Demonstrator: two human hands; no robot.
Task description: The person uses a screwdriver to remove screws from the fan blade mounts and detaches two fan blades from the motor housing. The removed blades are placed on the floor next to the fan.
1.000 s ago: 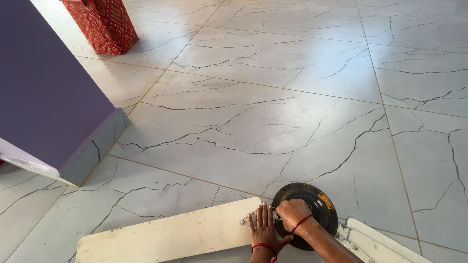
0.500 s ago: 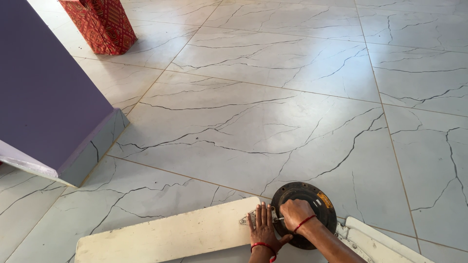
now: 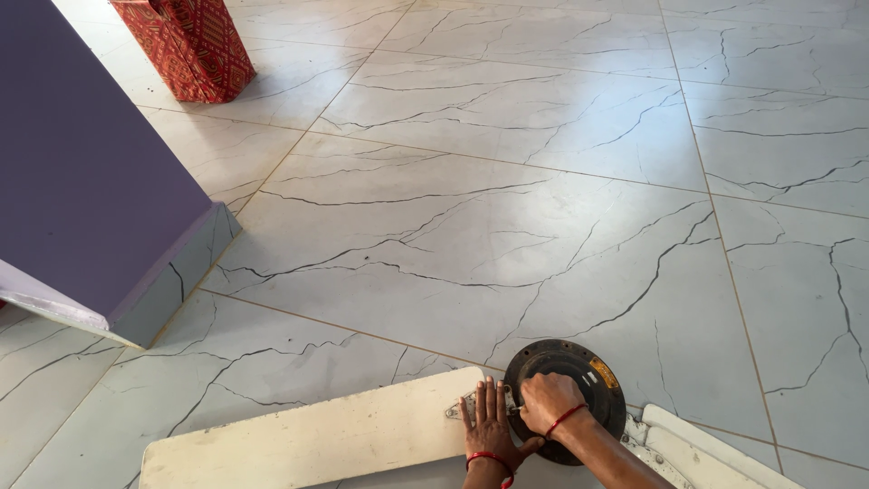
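Observation:
A dark round fan motor [image 3: 579,367] lies on the marble floor at the bottom of the view. A long cream fan blade [image 3: 317,439] reaches left from it, joined by a metal bracket [image 3: 463,406]. My left hand [image 3: 489,424] rests flat, fingers together, on the blade's inner end at the bracket. My right hand [image 3: 546,401] is closed over the motor's near left side, right beside the bracket; whatever it grips is hidden under the fingers. Both wrists wear a red thread. A second cream blade [image 3: 697,448] shows at the bottom right.
A purple wall corner with a grey tiled base [image 3: 176,272] juts in from the left. A red patterned object [image 3: 195,45] stands at the top left. Pale veined floor tiles [image 3: 507,181] fill the rest of the view.
My right hand has shifted slightly on the motor; otherwise the hands, blade and motor stay where they were.

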